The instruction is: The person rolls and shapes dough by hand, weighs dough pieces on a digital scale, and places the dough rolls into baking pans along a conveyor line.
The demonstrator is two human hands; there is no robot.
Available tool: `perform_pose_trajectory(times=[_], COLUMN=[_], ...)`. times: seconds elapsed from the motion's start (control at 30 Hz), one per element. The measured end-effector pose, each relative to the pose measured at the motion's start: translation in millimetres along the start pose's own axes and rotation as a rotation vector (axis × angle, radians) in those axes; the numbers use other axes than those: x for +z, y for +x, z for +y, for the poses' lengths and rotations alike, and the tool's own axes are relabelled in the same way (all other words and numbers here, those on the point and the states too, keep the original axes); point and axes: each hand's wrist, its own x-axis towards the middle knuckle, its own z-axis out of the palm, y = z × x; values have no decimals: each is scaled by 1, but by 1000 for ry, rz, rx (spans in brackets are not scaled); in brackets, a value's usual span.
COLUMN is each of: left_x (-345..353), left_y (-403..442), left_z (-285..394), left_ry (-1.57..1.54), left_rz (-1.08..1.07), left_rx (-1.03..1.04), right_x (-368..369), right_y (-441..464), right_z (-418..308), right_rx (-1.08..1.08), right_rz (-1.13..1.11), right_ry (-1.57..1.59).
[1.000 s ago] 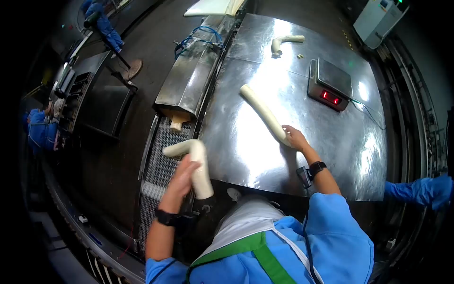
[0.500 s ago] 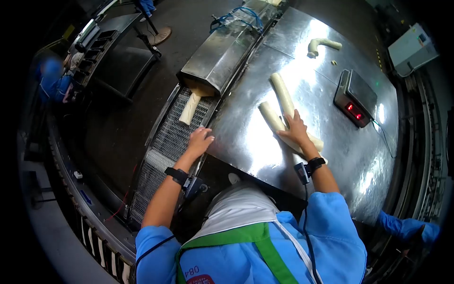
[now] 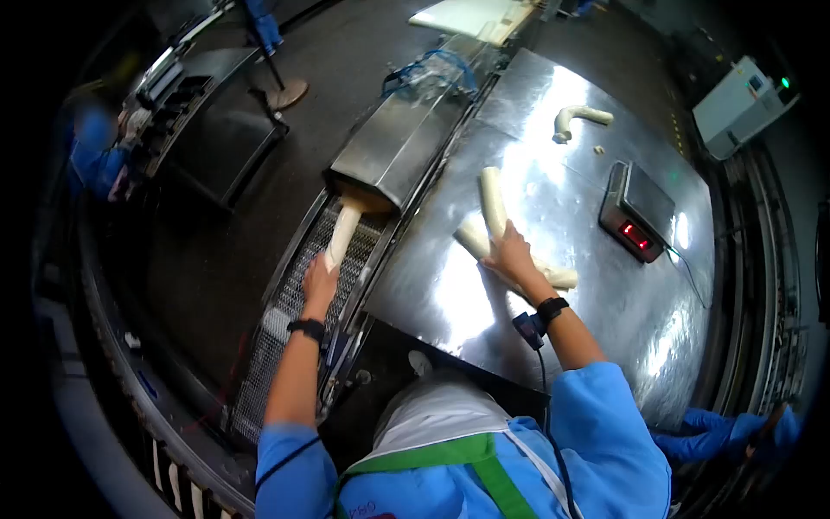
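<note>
Your left hand (image 3: 320,281) is closed round the near end of a dough log (image 3: 345,232) at the metal hood (image 3: 376,160), off the bench's (image 3: 411,281) left edge; can't tell if your right hand (image 3: 513,257), on two others (image 3: 491,192), clamps either. Probably soft: support its length, don't yank. Count: four dough logs (one bent (image 3: 586,113), near the far edge), one scale (image 3: 648,201).

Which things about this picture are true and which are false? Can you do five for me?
1. The left hand touches a pale roll over the belt. True.
2. A scale stands on the metal table. True.
3. The scale's display glows blue. False: the display glows red.
4. The right hand is on the scale. False: the right hand is at the table's rolls.
5. The apron strap is green. True.
</note>
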Motion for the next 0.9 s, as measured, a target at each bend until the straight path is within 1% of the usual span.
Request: perform_pose_trajectory(times=[0.03,0.1,0.13,0.2,0.23,0.27,0.3,0.33,0.37,0.43,0.47,0.53,0.57,0.63,0.67,0.7,0.77,0.83,0.9], left_x=[0,2,-3,-15,-31,-46,-61,-82,-97,-124,-139,-167,-177,-191,-187,-187,-184,-175,-148], left_y=[3,6,10,13,7,-1,-11,-25,-34,-49,-57,-74,-83,-99,-104,-110,-121,-123,-122], left_z=[-4,-6,-13,-21,-18,-14,-8,5,15,36,45,61,67,75,73,74,85,98,112], left_ry=[-18,81,83,-251,-585,-753,-918,-1012,-1003,-1189,-1183,-1260,-1249,-1249,-1233,-1221,-1327,-1320,-1346], left_rz=[-25,72,68,-260,-474,-542,-609,-594,-594,-501,-506,-536,-545,-638,-645,-671,-672,-632,-525], left_rx=[27,66,39,-42,-133,-156,-177,-187,-189,9,19,120,132,184,234,254,237,276,254], right_x=[14,12,17,7,7,14,19,24,28,26,24,19,15,4,1,-1,-13,-28,-47], right_y=[3,-8,-8,-12,-13,-12,-11,-8,-6,-5,-3,-2,-1,-3,-15,-28,-52,-66,-84], right_z=[6,-14,-19,-47,-62,-70,-86,-103,-120,-155,-171,-198,-207,-218,-218,-215,-203,-181,-160], right_rx=[-35,25,16,-68,-117,-253,-331,-414,-492,-516,-509,-499,-490,-689,-670,-650,-459,-411,-472], right_rz=[17,89,127,147,165,198,178,157,141,172,182,375,390,289,-67,-39,-231,-254,-300], right_ry=[18,-75,-96,-67,-36,55,118,174,231,373,374,669,672,837,1078,1079,1473,1763,2011])
